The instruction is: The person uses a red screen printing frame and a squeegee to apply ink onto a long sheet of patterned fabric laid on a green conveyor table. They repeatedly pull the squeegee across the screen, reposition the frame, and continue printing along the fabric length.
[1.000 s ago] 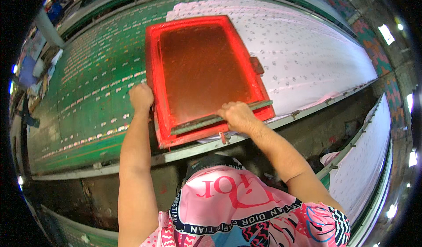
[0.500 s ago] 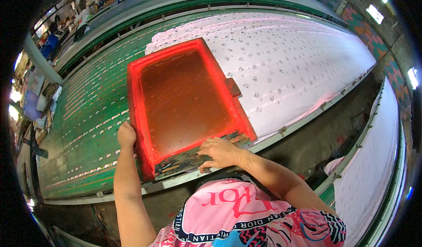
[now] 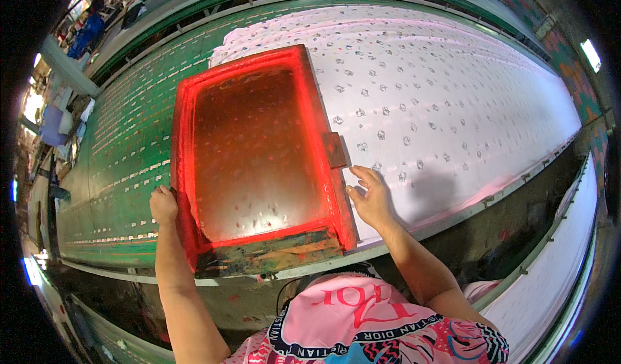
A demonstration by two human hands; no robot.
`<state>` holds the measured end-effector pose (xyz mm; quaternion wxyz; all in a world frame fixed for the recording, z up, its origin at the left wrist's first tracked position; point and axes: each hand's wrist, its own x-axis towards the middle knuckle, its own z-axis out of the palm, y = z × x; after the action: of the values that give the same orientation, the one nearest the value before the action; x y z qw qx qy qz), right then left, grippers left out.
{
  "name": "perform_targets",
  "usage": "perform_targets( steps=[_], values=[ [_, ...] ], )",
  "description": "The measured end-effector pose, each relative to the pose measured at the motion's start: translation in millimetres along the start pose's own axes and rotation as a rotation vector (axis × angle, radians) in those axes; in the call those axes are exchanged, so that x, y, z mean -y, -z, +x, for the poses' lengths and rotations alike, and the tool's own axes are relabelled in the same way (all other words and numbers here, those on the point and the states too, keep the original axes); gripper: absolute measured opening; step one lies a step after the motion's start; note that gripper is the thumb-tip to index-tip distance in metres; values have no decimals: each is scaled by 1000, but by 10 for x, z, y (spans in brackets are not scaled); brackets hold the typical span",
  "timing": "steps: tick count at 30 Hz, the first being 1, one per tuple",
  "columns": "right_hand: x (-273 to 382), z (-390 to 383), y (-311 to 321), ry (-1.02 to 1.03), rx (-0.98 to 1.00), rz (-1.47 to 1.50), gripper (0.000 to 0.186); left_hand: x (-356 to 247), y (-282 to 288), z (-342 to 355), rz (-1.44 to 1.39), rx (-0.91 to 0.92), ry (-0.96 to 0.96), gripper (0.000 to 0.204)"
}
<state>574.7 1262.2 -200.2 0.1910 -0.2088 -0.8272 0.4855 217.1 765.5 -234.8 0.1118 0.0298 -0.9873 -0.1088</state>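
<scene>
A screen-printing frame (image 3: 184, 144) with bright red edges and a brown translucent mesh lies across the green table and the pink printed fabric (image 3: 420, 111). Its near end is a dark, paint-stained strip (image 3: 272, 253). A small reddish-brown block (image 3: 335, 150) juts from its right side. My left hand (image 3: 163, 203) is closed at the frame's left edge; its fingertips are partly hidden. Over the fabric, just right of the frame and below the block, my right hand (image 3: 372, 199) is empty with fingers apart.
The long green table (image 3: 123, 189) carries rows of small pale marks on the left. A metal rail (image 3: 466, 214) runs along its near edge. Another table with pale fabric (image 3: 550, 267) stands at the right. A post (image 3: 71, 69) rises at far left.
My right hand has left the frame's near end and moved right and away from me, to beside its right edge. The frame and my left hand appear slightly further left and nearer.
</scene>
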Motion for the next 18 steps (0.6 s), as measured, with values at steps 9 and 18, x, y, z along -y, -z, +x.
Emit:
perform_targets(
  steps=[9, 18],
  values=[
    [-19, 711, -313, -326, 128, 523, 70, 176, -88, 53, -151, 32, 12, 50],
    [19, 871, -369, -318, 112, 397, 64, 383, -327, 164, -445, 119, 98, 49]
  ],
)
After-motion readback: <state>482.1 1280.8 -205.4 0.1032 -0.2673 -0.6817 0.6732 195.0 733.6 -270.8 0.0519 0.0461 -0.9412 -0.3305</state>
